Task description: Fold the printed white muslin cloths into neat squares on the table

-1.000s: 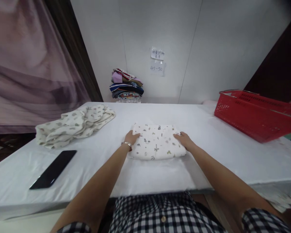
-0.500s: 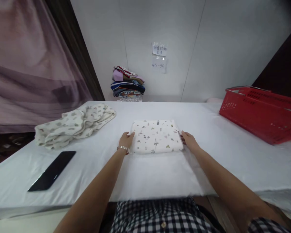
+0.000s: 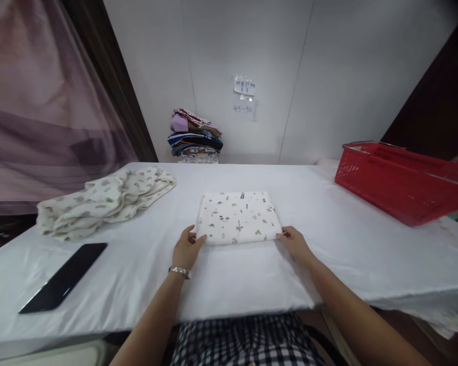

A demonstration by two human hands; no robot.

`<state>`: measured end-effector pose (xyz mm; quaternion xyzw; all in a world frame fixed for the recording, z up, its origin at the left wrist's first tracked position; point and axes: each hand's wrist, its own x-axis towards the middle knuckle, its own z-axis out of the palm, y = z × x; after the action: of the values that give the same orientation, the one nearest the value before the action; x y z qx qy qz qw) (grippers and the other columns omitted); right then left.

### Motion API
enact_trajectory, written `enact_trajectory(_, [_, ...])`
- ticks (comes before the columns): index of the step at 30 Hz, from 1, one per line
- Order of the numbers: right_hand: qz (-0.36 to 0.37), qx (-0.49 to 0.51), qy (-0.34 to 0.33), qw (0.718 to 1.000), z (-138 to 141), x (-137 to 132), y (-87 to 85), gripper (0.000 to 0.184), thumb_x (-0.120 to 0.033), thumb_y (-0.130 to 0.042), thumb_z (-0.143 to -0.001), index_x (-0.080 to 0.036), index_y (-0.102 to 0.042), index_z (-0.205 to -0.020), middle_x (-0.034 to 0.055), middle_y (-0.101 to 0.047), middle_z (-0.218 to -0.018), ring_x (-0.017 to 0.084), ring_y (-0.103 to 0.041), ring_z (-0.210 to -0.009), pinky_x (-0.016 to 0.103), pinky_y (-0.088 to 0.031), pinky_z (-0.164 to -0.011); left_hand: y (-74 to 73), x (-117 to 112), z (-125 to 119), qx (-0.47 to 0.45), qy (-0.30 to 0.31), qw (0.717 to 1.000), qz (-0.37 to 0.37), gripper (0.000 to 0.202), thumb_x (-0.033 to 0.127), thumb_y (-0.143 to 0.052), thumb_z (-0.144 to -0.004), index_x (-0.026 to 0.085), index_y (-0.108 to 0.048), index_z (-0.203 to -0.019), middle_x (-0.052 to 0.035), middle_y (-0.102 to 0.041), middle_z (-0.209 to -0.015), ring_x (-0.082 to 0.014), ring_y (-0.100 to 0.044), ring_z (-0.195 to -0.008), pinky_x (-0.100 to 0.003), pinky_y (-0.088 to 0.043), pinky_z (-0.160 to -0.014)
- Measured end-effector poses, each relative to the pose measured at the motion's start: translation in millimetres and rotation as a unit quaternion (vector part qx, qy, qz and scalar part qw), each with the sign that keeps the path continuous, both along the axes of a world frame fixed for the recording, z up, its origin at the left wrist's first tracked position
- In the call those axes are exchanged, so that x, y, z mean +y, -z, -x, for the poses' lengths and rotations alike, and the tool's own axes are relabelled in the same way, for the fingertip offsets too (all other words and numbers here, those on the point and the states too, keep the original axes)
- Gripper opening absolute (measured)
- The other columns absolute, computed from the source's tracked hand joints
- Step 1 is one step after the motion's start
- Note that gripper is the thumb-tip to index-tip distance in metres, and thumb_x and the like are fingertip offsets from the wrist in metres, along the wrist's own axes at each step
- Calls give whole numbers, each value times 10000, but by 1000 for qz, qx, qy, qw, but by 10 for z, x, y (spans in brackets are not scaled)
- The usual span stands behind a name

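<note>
Head view. Folded cloth (image 3: 238, 216) lies flat on the white table covering (image 3: 248, 277), centre, directly before the wearer. Shape: neat oblong slab, several layers thick, rounded fold along the near edge, corners fairly square. Fabric looks soft and matte; off-white ground, small scattered motifs in grey, olive and black.

Hands well apart, one at each near corner. Left hand (image 3: 184, 250) closed lightly on the near left corner, thumb along the top edge, fingers at the side. Right hand (image 3: 295, 244) likewise pinches the near right corner, thumb at the edge; its fingertips are partly hidden. Silvery bracelet (image 3: 179, 272) on the left wrist, links or beading too small to tell.

Table covering: smooth, faint sheen, shallow wrinkles toward the near edge. Left side: loose cloth (image 3: 103, 201), cream with grey-green motifs, heaped in thick, soft ridges. Nearer than it, a black slab (image 3: 64, 277), thin, hard, glossy, rectangular.

Far edge: stack of textiles (image 3: 195, 136), uneven folded layers, lilac, blue, black, patterned. Right: red basket (image 3: 397, 183), rigid, perforated wall, thin wire handles. Behind, pale panelled wall (image 3: 336, 76), two paper notes (image 3: 244, 96), lower reading 45-50. Far left, mauve drape (image 3: 34, 91), thin-looking, in slanting folds.
</note>
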<state>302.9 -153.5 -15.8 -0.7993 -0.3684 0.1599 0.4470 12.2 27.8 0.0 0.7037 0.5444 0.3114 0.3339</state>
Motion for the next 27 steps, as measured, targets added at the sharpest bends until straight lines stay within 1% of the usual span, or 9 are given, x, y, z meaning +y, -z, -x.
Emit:
enact_trajectory(3, [20,-64,-11,998,-23,11,30,190,-338,-487,-729,-201,-608,-782,34,-612,-846,179,-543,-764,281,-405,-705,28,-8,1,-2,15,1000,-7,499,433,-558,-656,221,-505,-1105,15,-610,-780,-161,-571,-689,-285,-464,-683])
enact_trajectory(7, [61,-99,0,993,-26,12,34,179,-335,-466,-736,-195,-578,-730,35,-602,-755,188,-537,-711,289,-384,-640,11,-8,-24,6,-4,1000,-5,392,384,-529,-674,223,-519,-1032,26,-599,-731,-155,-568,-654,-270,-447,-638])
enact_trajectory(9, [63,-83,-5,995,-30,5,2,169,-330,-480,-722,-193,-578,-706,29,-603,-721,190,-539,-697,291,-384,-634,13,-1,-31,-1,-9,1000,-7,366,370,-525,-677,226,-518,-1014,29,-599,-719,-154,-574,-653,-266,-444,-635])
enact_trajectory(12, [56,-10,-28,998,-41,13,-86,193,-368,-506,-705,-193,-589,-715,17,-607,-692,185,-549,-664,284,-395,-611,48,19,-20,-16,-5,1000,-1,378,394,-542,-670,233,-518,-1011,29,-608,-726,-158,-585,-667,-266,-448,-638])
enact_trajectory(14, [20,12,-8,1000,-39,51,-154,245,-419,-517,-704,-198,-584,-785,14,-611,-723,178,-551,-654,280,-406,-605,79,32,-4,-25,-2,1000,-3,419,448,-542,-678,236,-514,-1038,21,-616,-767,-160,-588,-690,-267,-453,-649])
enact_trajectory(16, [-18,-19,31,999,-21,115,-209,283,-469,-507,-715,-208,-561,-812,17,-607,-764,171,-545,-656,282,-411,-616,101,39,7,-29,-6,1000,-9,465,503,-514,-700,238,-504,-1082,9,-619,-820,-160,-587,-712,-269,-456,-659])
enact_trajectory(18, [-13,-73,55,996,14,188,-235,301,-513,-480,-734,-218,-537,-747,21,-597,-759,170,-529,-646,288,-400,-614,104,38,7,-17,-11,1000,-12,483,512,-489,-723,236,-495,-1119,2,-620,-854,-157,-585,-718,-268,-455,-664])
enact_trajectory(21, [26,-127,59,990,78,279,-213,317,-531,-456,-750,-229,-485,-659,10,-572,-693,171,-500,-621,287,-360,-580,83,31,-16,23,-4,999,-22,445,466,-472,-751,238,-495,-1133,9,-620,-825,-153,-580,-692,-263,-442,-644])
enact_trajectory(27, [14,-55,100,993,113,333,-83,287,-482,-467,-734,-235,-396,-605,-36,-458,-551,151,-441,-543,269,-328,-530,44,34,-73,76,-17,997,-24,363,372,-438,-793,244,-484,-1130,4,-618,-779,-171,-597,-708,-265,-426,-621])
